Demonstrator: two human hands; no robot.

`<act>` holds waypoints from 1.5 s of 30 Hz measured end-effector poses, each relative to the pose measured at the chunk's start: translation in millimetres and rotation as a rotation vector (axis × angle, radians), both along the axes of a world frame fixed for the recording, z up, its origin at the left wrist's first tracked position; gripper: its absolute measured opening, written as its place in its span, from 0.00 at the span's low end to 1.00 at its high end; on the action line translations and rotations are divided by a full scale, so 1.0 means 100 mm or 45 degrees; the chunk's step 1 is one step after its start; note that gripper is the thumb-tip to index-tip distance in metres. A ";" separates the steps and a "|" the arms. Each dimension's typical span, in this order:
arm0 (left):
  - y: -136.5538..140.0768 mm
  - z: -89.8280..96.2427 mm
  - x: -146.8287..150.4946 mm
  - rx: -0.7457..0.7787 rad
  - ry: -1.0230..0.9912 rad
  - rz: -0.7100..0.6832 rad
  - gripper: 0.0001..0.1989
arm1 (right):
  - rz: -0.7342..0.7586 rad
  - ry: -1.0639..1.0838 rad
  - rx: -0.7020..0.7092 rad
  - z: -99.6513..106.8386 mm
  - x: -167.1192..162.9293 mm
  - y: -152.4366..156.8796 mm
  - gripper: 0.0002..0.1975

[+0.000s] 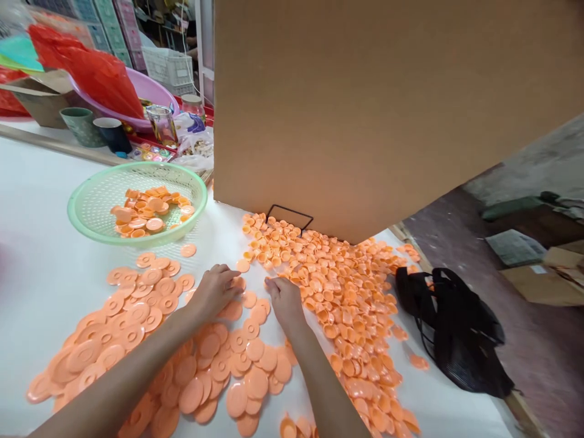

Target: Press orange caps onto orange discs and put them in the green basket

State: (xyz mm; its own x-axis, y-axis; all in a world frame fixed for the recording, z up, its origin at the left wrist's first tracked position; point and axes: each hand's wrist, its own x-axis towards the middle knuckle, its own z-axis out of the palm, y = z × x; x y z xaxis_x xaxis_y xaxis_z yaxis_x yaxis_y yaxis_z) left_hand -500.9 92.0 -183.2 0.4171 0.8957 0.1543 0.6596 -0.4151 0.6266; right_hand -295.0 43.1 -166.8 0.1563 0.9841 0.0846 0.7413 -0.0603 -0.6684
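Head view: whether the hands (214, 294) hold orange discs (210, 344) is unclear.

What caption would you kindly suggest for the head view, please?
Left hand over orange discs, right hand near small orange cups, green basket beyond.

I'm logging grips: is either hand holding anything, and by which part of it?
It cannot be told: the left hand and right hand could hide something small.

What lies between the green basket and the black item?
In the head view, a stretch of white tabletop, then a heap of orange cup-shaped pieces reaching toward the black item.
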 end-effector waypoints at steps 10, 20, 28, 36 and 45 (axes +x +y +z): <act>-0.03 -0.02 0.03 -0.104 0.020 0.085 0.15 | -0.146 0.325 -0.173 -0.11 -0.32 0.28 0.05; 0.09 0.10 0.02 -0.498 -0.193 0.126 0.13 | -0.042 0.109 -0.219 0.05 -0.58 0.39 0.07; 0.24 0.29 0.17 -0.806 -0.287 0.272 0.05 | 0.010 0.024 -0.291 0.05 -0.53 0.51 0.09; 0.16 0.19 0.24 -0.839 -0.318 0.298 0.05 | -0.074 0.267 -0.388 -0.03 -0.63 0.44 0.07; 0.52 1.10 -0.61 -0.045 -0.492 0.793 0.08 | -0.213 -0.194 -0.001 0.19 0.11 0.16 0.12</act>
